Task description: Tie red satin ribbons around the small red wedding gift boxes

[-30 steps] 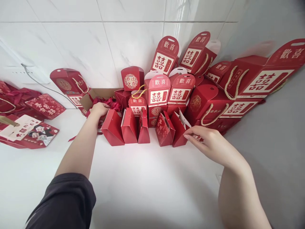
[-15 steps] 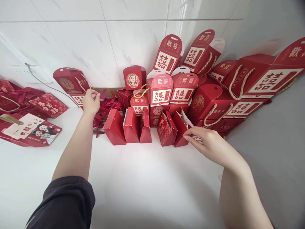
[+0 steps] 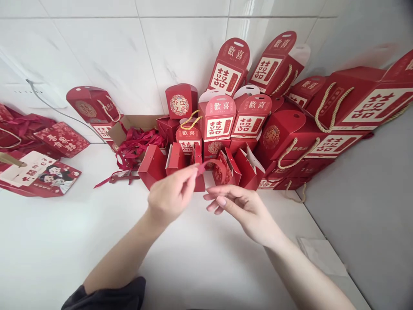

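Observation:
My left hand (image 3: 171,193) pinches one end of a short red ribbon (image 3: 211,162) over the white surface. The ribbon arcs to the right, its other end hanging free above my right hand (image 3: 235,206). That hand holds nothing, and its fingers are apart, close to the ribbon. Just behind both hands, small red bags stand in a row; one open bag (image 3: 248,165) is behind my right hand, and a red bag (image 3: 151,165) stands behind my left. A heap of red ribbons (image 3: 142,142) lies in and spills from a cardboard box (image 3: 121,133).
Stacked red gift boxes (image 3: 361,101) with rope handles fill the back right against the wall. At the far left lie more red bags (image 3: 69,140) and one with a cartoon couple (image 3: 56,176). A grey cable (image 3: 58,107) runs down the tiled wall.
My left hand has come from near the ribbon box to the middle, now with a red ribbon. My right hand has left the rightmost open bag and moved left, its fingers spread.

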Available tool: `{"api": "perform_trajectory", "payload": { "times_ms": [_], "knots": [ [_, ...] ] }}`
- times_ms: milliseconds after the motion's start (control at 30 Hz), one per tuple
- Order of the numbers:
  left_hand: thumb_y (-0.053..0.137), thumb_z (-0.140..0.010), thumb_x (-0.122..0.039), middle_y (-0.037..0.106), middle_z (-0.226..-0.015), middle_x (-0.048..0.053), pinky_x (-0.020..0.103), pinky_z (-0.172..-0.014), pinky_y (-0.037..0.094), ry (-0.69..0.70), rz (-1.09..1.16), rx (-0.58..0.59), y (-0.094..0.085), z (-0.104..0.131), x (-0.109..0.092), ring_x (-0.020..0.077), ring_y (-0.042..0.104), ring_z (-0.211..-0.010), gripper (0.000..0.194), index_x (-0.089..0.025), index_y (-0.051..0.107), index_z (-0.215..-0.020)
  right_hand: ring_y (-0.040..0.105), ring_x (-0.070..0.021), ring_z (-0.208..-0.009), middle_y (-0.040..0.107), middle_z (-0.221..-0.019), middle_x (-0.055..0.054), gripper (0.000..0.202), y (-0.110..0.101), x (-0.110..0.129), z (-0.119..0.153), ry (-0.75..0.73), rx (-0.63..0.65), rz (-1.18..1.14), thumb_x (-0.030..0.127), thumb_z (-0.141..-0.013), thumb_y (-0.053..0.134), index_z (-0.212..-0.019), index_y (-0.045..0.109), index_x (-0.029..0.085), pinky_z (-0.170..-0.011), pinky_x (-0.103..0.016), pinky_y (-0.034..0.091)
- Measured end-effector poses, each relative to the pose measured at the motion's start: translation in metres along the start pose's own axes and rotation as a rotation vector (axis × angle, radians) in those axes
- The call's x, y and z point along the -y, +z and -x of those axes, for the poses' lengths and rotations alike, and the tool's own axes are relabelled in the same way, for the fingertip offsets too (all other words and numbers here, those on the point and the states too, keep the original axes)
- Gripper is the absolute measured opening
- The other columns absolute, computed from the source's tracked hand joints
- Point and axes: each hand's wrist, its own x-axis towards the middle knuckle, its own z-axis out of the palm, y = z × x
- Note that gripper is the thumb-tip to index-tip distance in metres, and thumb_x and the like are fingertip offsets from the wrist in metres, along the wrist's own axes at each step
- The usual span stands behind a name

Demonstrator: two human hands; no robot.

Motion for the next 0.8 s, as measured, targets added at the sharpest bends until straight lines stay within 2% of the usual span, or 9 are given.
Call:
{"api": "perform_trajectory", "payload": {
  "times_ms": [133, 200, 267, 333, 400, 467, 600, 700, 800],
  "knots": [
    [0.069, -0.077, -0.003, 0.076, -0.101, 0.003, 0.020, -0.075, 0.059, 0.195, 0.159, 0.037, 0.012, 0.024, -0.009, 0.0159, 0.074, -0.080, 0.048, -0.018, 0.060, -0.121, 0.070, -0.0172, -0.089, 0.071, -0.103, -0.006, 0.021, 0.009, -0.015, -0.007, -0.037, -0.127, -0.155, 0.037, -0.090, 0.062, -0.103, 0.064, 0.021, -0.081, -0.036, 0.060],
    [0.067, -0.077, -0.001, 0.074, -0.108, 0.005, 0.022, -0.077, 0.059, 0.200, 0.259, 0.076, 0.013, 0.027, -0.010, 0.0170, 0.074, -0.086, 0.053, -0.017, 0.057, -0.126, 0.070, -0.0166, -0.083, 0.072, -0.094, -0.005, 0.020, 0.007, -0.018, -0.009, -0.046, -0.186, -0.138, 0.039, -0.088, 0.065, -0.094, 0.063, 0.020, -0.078, -0.035, 0.061],
    [0.063, -0.081, -0.002, 0.074, -0.111, 0.004, 0.022, -0.076, 0.060, 0.102, 0.380, 0.144, 0.009, 0.026, -0.011, 0.0160, 0.073, -0.088, 0.050, -0.020, 0.057, -0.126, 0.070, -0.0166, -0.076, 0.071, -0.084, -0.004, 0.023, 0.003, -0.019, -0.010, -0.043, -0.216, -0.068, 0.041, -0.086, 0.068, -0.088, 0.062, 0.019, -0.075, -0.034, 0.060],
    [0.058, -0.086, -0.007, 0.073, -0.109, 0.003, 0.023, -0.076, 0.059, -0.121, 0.535, 0.278, 0.004, 0.022, -0.011, 0.0150, 0.072, -0.089, 0.039, -0.024, 0.060, -0.121, 0.069, -0.0167, -0.072, 0.071, -0.078, -0.003, 0.023, 0.000, -0.018, -0.009, -0.044, -0.202, 0.026, 0.041, -0.085, 0.068, -0.087, 0.063, 0.018, -0.072, -0.032, 0.059],
    [0.057, -0.091, -0.017, 0.072, -0.106, 0.005, 0.026, -0.078, 0.058, -0.388, 0.715, 0.473, -0.001, 0.015, -0.008, 0.0160, 0.070, -0.092, 0.025, -0.023, 0.062, -0.114, 0.068, -0.0163, -0.073, 0.070, -0.078, -0.003, 0.020, -0.005, -0.016, -0.007, -0.073, -0.155, 0.144, 0.038, -0.087, 0.067, -0.087, 0.064, 0.018, -0.070, -0.031, 0.056],
    [0.054, -0.094, -0.029, 0.070, -0.098, 0.007, 0.029, -0.077, 0.057, -0.570, 0.925, 0.687, -0.003, 0.009, -0.003, 0.0168, 0.068, -0.088, 0.016, -0.020, 0.063, -0.103, 0.065, -0.0160, -0.077, 0.069, -0.082, -0.003, 0.015, -0.010, -0.013, -0.004, -0.117, -0.075, 0.299, 0.035, -0.089, 0.065, -0.089, 0.065, 0.019, -0.072, -0.030, 0.053],
    [0.059, -0.091, -0.035, 0.068, -0.081, 0.005, 0.028, -0.069, 0.053, -0.695, 1.269, 1.053, -0.005, 0.001, 0.004, 0.0149, 0.066, -0.075, 0.019, -0.017, 0.059, -0.086, 0.057, -0.0164, -0.083, 0.065, -0.090, -0.004, 0.008, -0.019, -0.002, 0.001, -0.201, 0.144, 0.526, 0.027, -0.091, 0.061, -0.090, 0.066, 0.021, -0.073, -0.029, 0.049],
    [0.070, -0.083, -0.031, 0.070, -0.079, 0.006, 0.028, -0.066, 0.053, -0.765, 1.340, 1.142, -0.004, 0.003, 0.003, 0.0155, 0.067, -0.072, 0.020, -0.015, 0.060, -0.078, 0.056, -0.0176, -0.089, 0.062, -0.098, -0.005, 0.009, -0.022, 0.005, 0.004, -0.237, 0.248, 0.557, 0.020, -0.093, 0.055, -0.094, 0.064, 0.022, -0.075, -0.030, 0.049],
    [0.073, -0.080, -0.030, 0.071, -0.075, 0.007, 0.029, -0.063, 0.053, -0.735, 1.343, 1.035, -0.001, 0.010, 0.000, 0.0171, 0.068, -0.070, 0.024, -0.015, 0.058, -0.070, 0.055, -0.0183, -0.089, 0.060, -0.096, -0.005, 0.009, -0.019, 0.004, 0.003, -0.310, 0.262, 0.571, 0.017, -0.093, 0.051, -0.093, 0.059, 0.022, -0.078, -0.032, 0.048]
  ]
}}
